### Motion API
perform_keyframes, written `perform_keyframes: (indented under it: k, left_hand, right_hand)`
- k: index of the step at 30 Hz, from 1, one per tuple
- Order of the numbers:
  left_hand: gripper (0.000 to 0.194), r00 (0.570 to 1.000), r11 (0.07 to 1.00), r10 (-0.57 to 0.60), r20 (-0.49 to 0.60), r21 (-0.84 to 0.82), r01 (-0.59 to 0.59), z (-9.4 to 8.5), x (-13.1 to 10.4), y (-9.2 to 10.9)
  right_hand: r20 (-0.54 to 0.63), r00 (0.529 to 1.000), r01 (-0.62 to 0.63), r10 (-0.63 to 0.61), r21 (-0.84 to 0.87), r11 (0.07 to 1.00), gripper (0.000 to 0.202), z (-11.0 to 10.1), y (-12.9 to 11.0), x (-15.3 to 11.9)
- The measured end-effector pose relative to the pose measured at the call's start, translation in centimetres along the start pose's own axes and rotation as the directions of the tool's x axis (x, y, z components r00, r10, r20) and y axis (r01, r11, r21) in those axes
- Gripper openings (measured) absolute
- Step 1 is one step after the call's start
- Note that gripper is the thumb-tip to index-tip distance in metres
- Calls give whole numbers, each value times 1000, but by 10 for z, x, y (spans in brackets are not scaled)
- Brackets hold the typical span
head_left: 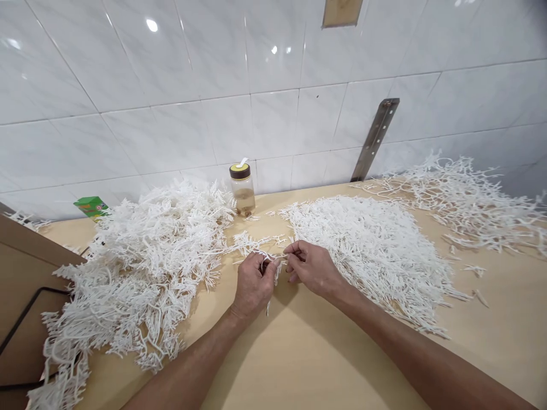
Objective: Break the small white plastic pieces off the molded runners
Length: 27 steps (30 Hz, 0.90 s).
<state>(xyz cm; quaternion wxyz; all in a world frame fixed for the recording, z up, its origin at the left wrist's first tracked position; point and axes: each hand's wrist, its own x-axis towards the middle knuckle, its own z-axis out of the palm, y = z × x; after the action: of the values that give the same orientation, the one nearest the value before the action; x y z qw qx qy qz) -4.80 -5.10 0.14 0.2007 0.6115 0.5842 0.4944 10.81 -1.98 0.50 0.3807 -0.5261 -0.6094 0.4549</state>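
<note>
My left hand [254, 286] is closed in a pinch on a thin white branched sprig [265, 255], its twigs sticking out around the fingers. Close by on the right, my right hand [315, 269] pinches the sprig's other end between thumb and forefinger. A few small loose white sprigs [247, 244] lie on the table just behind my hands. Beside my left hand rises a big loose heap of white branched sprigs [166, 250]. To the right of my right hand, a flatter, more evenly laid pile of white sprigs [367, 250] spreads out.
A clear bottle [244, 196] with a dark and yellow lid stands near the tiled wall [273, 131]. Longer bare white branches [474, 199] lie at the far right. A metal bracket [374, 142] leans at the wall. At left are a green box [92, 207] and a cardboard box [29, 273].
</note>
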Motion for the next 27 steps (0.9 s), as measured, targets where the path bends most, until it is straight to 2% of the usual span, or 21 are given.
perform_keyframes:
  k: [4,7,13,20,24,27]
  left_hand:
    - [27,993,990,-104,-58,-102,98,1,4,-6]
    - [27,987,980,-136,-84,-156,122,1,6,-9]
    - [32,992,986,-107,-64,-136,97,3,4,-9]
    - [30,995,991,-83,-51,-110,77,4,2,-6]
    - [30,994,983,-108,-7,-149,106,4,1,-1]
    - [29,990,976,-141,29,-160,144,4,-1,1]
  right_hand:
    - [41,996,-82,80,60,995,15,0,-5,-3]
    - [102,986,-149,135,152,977,17,3,-6,-5]
    - [122,991,-78,50,244,967,27,7,-3,-7]
    - [91,994,-79,56,278,957,26,10,1,-4]
    - [63,997,-54,40,233,971,22,12,0,-5]
    - [3,998,55,-55,63,996,13,11,2,-7]
